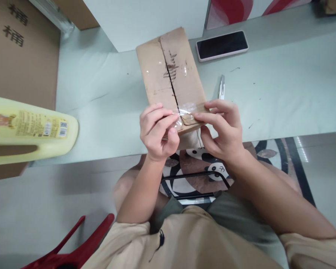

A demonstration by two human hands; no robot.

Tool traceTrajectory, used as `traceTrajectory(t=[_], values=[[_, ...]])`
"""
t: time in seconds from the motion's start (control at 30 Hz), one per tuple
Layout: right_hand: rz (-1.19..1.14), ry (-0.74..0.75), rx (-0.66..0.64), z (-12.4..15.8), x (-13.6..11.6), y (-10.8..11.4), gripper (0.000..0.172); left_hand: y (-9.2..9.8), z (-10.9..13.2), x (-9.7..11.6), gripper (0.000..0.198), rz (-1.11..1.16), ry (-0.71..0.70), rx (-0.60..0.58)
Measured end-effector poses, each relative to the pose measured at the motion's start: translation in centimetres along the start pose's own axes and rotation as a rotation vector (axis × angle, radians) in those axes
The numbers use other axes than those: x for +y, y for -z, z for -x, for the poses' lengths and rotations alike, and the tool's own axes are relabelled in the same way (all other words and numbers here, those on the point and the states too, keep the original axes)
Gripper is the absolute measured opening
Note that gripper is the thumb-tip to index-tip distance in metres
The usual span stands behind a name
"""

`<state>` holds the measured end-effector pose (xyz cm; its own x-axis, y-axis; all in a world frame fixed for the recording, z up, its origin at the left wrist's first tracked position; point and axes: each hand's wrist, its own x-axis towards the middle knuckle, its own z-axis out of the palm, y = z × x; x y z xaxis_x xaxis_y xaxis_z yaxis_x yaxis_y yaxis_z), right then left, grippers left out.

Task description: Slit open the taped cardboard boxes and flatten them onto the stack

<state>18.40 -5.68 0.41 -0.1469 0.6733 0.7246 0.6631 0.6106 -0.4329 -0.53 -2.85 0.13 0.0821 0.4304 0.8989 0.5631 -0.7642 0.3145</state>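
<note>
A small brown cardboard box (170, 71) lies in front of me on the table, its top flaps meeting at a dark, slightly gapped seam. Clear tape (187, 107) crosses the near end of that seam and looks crumpled at the edge. My left hand (158, 132) is closed at the near left edge, thumb and forefinger pinched on a loose bit of the tape. At the near right corner, my right hand (222, 129) grips the box, fingertips on top and thumb lower by the near side. A box cutter (221, 87) lies just right of the box, beyond my right hand.
A phone (222, 45) lies behind the cutter. A white box (151, 22) stands at the back of the pale table (282, 82). On the left are a yellow jug (44, 130) and a large carton (30, 67). A red chair (81, 243) is at lower left.
</note>
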Motion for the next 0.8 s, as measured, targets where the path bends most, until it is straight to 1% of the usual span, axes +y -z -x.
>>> traceTrajectory(t=[0.1,0.23,0.3,0.4,0.43,0.5,0.57,0.63,0.67,0.73,0.8], values=[[-0.062,0.027,0.007,-0.1,0.1,-0.1,0.044,0.2,0.2,-0.3,0.023,0.010,-0.020,-0.013],[-0.096,0.003,-0.027,0.4,0.6,-0.2,0.045,0.9,0.3,-0.8,0.024,0.016,-0.007,-0.093],[-0.110,-0.066,-0.024,0.7,1.2,-0.3,0.043,1.5,0.3,-1.2,0.027,-0.005,-0.014,-0.120],[-0.090,-0.284,-0.027,0.8,2.2,0.0,0.046,2.0,0.4,-2.1,0.032,-0.051,-0.021,-0.107],[-0.035,-0.379,-0.057,0.7,2.6,0.2,0.045,2.0,0.4,-2.4,0.033,-0.054,-0.014,-0.088],[0.134,-0.552,-0.174,0.4,3.1,0.6,0.044,1.6,0.5,-2.8,0.033,-0.028,0.004,-0.054],[0.305,-0.661,-0.323,0.2,3.7,1.0,0.047,0.9,0.6,-2.9,0.033,0.009,0.003,-0.035],[0.403,-0.689,-0.447,0.1,4.3,1.1,0.050,0.1,0.7,-2.7,0.033,0.011,-0.012,-0.038],[0.424,-0.681,-0.483,0.2,4.6,1.1,0.051,-0.2,0.6,-2.6,0.032,0.003,-0.018,-0.040],[0.432,-0.667,-0.497,0.2,5.1,1.0,0.057,-0.4,0.6,-2.3,0.030,-0.011,-0.016,-0.052],[0.411,-0.695,-0.471,0.0,5.5,0.8,0.062,-0.2,0.5,-2.0,0.028,-0.004,-0.003,-0.068]])
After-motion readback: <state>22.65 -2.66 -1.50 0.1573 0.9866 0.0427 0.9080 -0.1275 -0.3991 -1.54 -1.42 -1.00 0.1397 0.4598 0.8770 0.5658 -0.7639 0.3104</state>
